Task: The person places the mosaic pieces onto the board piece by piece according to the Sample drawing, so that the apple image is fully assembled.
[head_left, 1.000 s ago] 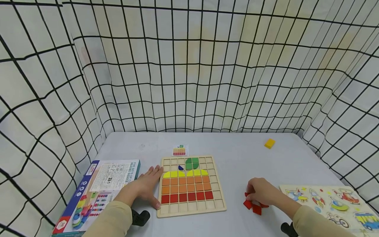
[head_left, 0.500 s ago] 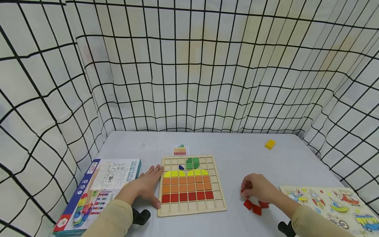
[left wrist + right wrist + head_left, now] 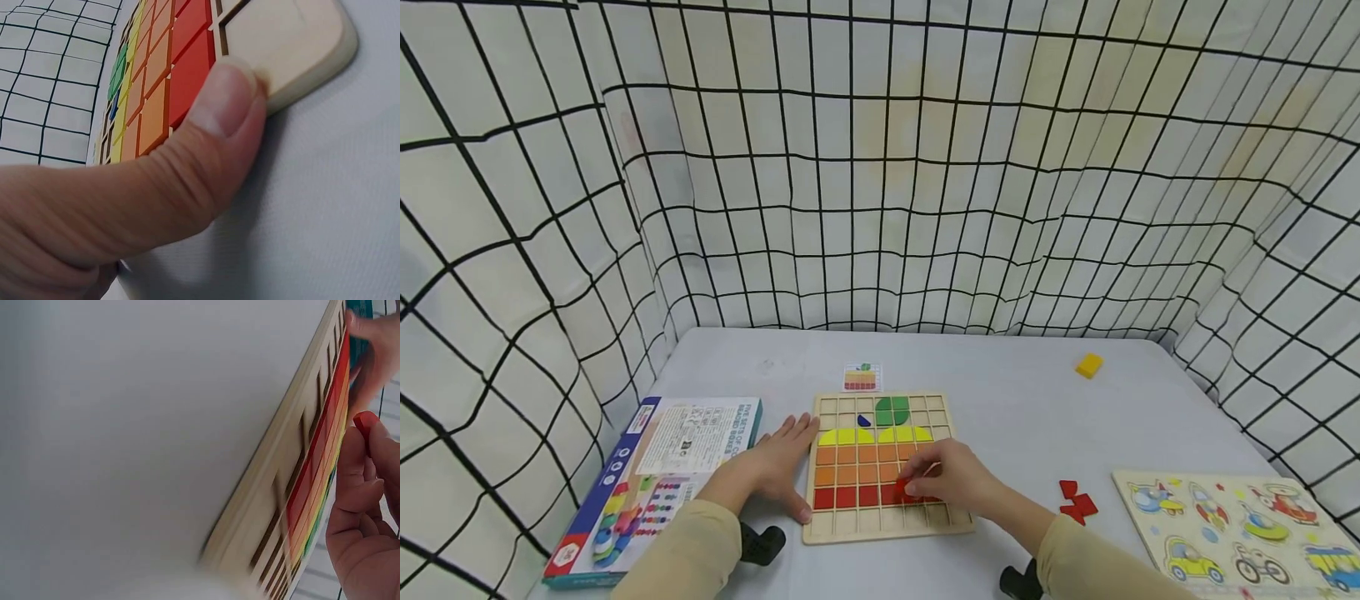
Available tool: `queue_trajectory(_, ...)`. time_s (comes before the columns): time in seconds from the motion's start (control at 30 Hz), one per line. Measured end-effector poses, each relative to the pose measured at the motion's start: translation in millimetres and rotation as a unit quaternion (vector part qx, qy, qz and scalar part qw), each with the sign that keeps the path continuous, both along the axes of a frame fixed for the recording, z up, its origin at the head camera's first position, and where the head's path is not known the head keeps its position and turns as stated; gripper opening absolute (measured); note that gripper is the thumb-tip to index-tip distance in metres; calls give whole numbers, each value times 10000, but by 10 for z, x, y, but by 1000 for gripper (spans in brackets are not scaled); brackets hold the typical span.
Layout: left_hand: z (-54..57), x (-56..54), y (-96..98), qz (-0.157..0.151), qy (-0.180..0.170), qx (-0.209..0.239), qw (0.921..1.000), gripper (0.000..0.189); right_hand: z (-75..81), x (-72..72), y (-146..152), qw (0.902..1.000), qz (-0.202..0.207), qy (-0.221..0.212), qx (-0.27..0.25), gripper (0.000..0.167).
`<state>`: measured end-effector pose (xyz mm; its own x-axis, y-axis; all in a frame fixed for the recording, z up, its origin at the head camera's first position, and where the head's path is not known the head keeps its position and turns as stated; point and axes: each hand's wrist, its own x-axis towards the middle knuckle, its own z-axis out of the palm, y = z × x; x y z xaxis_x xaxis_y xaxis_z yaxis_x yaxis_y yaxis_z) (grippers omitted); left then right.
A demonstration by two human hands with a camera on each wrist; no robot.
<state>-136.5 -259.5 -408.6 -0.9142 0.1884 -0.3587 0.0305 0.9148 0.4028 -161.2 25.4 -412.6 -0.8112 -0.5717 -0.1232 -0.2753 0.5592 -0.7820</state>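
Note:
A wooden grid board (image 3: 842,529) carries rows of coloured tiles: red at the bottom, orange above, then yellow, with green and blue pieces near the top. At its left edge rests my left hand (image 3: 775,471), fingers spread; in the left wrist view the thumb (image 3: 225,103) presses the near corner. My right hand (image 3: 953,479) is over the right part of the red row, pinching a red tile (image 3: 361,428) between thumb and finger. That hand hides the right end of the orange and red rows in the head view. Several loose red tiles (image 3: 1083,504) lie right of the board.
A small picture card (image 3: 861,377) lies behind the board. To the left is a flat printed box (image 3: 700,442); to the right, a vehicle picture board (image 3: 1225,500). A yellow piece (image 3: 1088,365) sits at the back right. Black netting (image 3: 880,208) encloses the table.
My right hand has picked a red tile from the loose pile and carried it left, over the board's red row. My left hand stays at the board's left edge.

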Motion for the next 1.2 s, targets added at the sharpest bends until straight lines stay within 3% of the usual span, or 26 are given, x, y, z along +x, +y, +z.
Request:
queue_trajectory(0.2,39,-27,25,-68,18,-45,10000,129,-22,88,-358,9991,167,-168,-346,8)
queue_trajectory(0.47,65,-30,17,-88,-20,-53,9999,128,-46,238,-732,9995,310,-12,-67,6)
queue_trajectory(0.73,22,-2,10,-11,-9,-86,10000,129,-56,339,-916,9989,445,79,135,5)
queue_trajectory(1.2,-15,-6,-6,33,3,-111,9999,131,-31,402,-993,9887,688,1018,854,6)
